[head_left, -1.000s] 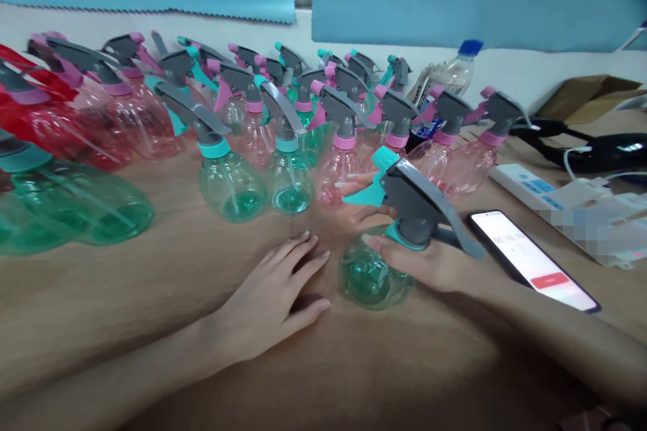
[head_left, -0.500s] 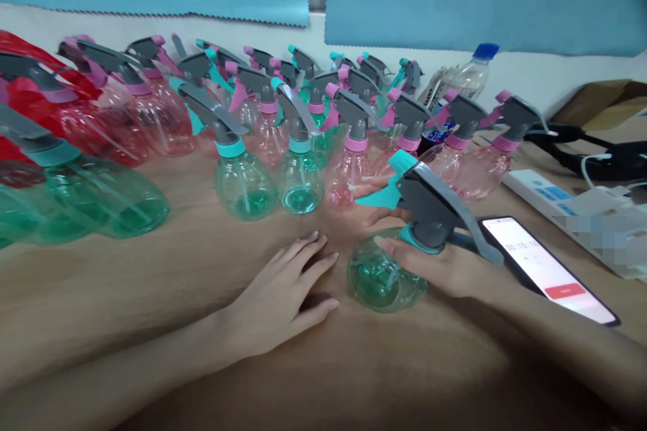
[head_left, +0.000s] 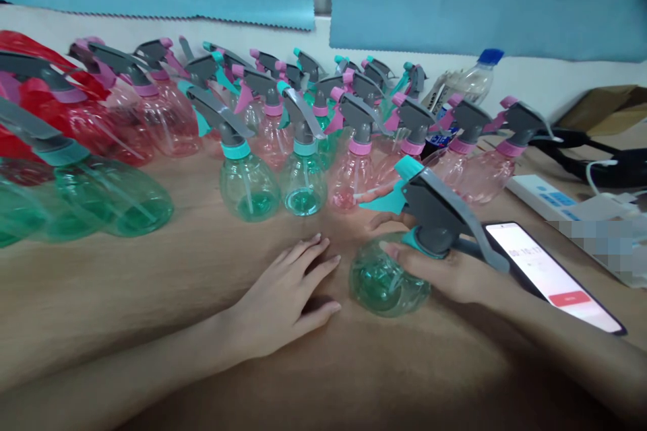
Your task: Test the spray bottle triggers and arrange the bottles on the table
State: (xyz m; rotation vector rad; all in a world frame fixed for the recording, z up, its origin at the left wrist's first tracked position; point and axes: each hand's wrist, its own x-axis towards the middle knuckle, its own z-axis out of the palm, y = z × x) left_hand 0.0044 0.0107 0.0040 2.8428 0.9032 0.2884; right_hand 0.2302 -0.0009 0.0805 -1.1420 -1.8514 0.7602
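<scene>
Green spray btl, tilted at near right of the counter: I've R hand clasped round it under the teal collar; L hand palm-down, holding nothing. I'd grip snug, go slow (part-full, prob. sloshy).

The grey spray head hides some fingers of the right hand, whose thumb covers part of the green bottle. The left forearm and right forearm run out of the picture. At left, the near green bottles are cut off by the edge. Far spray bottles overlap, partly covered. The phone's small lettering is unreadable; a blocky patch obscures the power strip.
</scene>
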